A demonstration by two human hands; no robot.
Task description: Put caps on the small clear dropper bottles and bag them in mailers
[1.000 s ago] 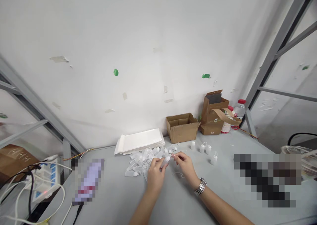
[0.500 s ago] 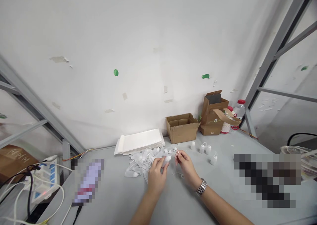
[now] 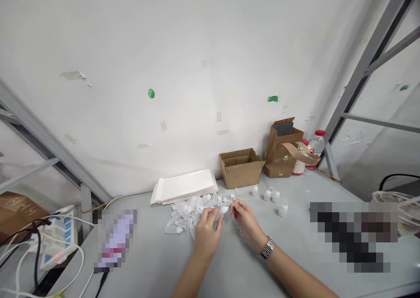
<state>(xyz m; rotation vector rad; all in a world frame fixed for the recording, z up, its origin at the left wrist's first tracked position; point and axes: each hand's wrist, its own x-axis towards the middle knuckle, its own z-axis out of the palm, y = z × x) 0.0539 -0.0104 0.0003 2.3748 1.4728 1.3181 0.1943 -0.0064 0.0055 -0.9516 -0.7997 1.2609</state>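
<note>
Clearly, everything turns on the short space between the two hands: the small translucent bottle (image 3: pixel 222 211) is in the left hand (image 3: pixel 208 230), raised over the desk (image 3: pixel 157 263), and its white top points across toward the right hand (image 3: pixel 244 217). Its long axis looks tilted rather than upright, running from the left fingers up and rightward, so the top end lies just beside the right fingertips; whether they touch it is too small to tell. The left hand is nearer the bottle, grasping its body between thumb and fingers with the top exposed. The right hand, with a metal watch (image 3: pixel 268 247) at its wrist, has thumb and fingertips drawn close together, though I cannot tell whether they pinch a small part or nothing. Below them, near the right hand, a thin pale loop (image 3: pixel 235 230) lies on the desk. Just beyond the left hand and to its left spreads a loose heap of similar bottles (image 3: pixel 185 210), many on their sides. Off to the right, apart from the heap, four upright bottles (image 3: pixel 282 210) stand in a loose group, in front of the open cardboard box (image 3: pixel 241 178) and the brown paper bag (image 3: pixel 275 158).
</note>
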